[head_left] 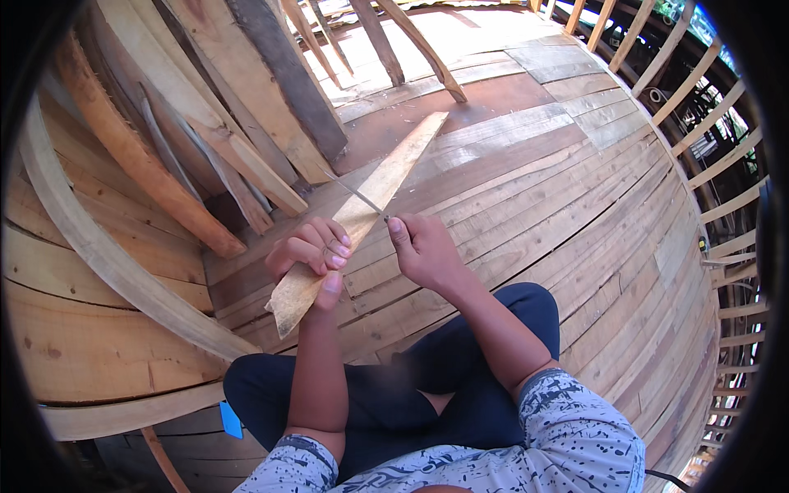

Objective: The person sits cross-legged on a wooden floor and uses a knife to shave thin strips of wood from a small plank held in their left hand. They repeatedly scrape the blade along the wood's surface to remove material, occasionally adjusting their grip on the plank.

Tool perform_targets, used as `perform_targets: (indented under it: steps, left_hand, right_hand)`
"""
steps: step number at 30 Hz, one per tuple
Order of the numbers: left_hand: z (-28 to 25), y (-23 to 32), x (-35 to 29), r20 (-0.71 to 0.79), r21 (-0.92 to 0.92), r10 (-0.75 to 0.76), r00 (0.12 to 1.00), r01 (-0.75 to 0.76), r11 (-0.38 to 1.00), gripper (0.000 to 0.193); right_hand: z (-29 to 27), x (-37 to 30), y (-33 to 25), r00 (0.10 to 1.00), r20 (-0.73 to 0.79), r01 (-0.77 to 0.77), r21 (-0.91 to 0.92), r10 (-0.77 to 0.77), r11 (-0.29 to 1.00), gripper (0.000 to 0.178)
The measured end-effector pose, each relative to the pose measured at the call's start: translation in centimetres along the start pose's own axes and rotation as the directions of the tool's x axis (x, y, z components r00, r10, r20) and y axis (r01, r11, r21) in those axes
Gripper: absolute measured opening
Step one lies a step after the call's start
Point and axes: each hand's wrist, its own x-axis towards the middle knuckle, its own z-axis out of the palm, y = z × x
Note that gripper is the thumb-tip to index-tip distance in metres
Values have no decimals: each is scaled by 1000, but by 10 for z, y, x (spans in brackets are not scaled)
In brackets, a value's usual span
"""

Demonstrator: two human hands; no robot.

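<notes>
Holding: one long, pale, tapering wooden board, rough and ragged at its broad near end, narrowing to a slim far end; it lies slantwise in front of your crossed legs, near the left edge of the brown plank floor, its slim end aimed toward the floor's far edge. Whether any part of it rests on the floor cannot be told. Handling, by judgement: fairly light, stiff, dry rather than slippery; sturdy through the broad part, likelier to chip or split at the slim end, with splinters possible along the ragged one. Best hold: the broad near part, thumb and fingers over opposite long edges, clear of the blade. Left hand: closed on that broad part, your fingers curled and your thumb by the right edge. Right hand: closed in a fist around the near end of one thin, straight, grey metal blade, its handle hidden in your grip; the blade crosses over the board, its tip past the left side. Contact between blade and wood: cannot be confirmed. Your hands: apart, one on either side of the blade. Alongside, by the floor's left edge: one orange-brown curved timber, leaning.
</notes>
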Motion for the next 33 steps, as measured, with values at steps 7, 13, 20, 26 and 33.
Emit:
perform_targets:
  steps: [7, 13, 20, 26, 33]
  left_hand:
    - [5, 26, 17, -102, -54, 104, 989, -109, 993, 28]
    - [-2, 76, 24, -2, 3, 197, 980, -197, 980, 33]
    - [-7, 63, 17, -108, 6, 184, 977, -185, 983, 41]
    - [-11, 67, 20, -60, 47, 172, 983, -169, 984, 39]
    - [-27, 63, 21, -156, -24, 164, 974, -170, 985, 34]
  right_hand:
    - [-12, 15, 32, 966, 34, -257, 7, 257, 966, 52]
    - [-1, -18, -30, 992, 119, -51, 172, 31, 984, 54]
    - [23, -4, 20, 992, 55, -126, 295, 114, 947, 53]
    - [15, -20, -39, 991, 83, 83, 202, -102, 976, 53]
    - [24, 4, 12, 994, 58, -95, 92, 90, 991, 50]
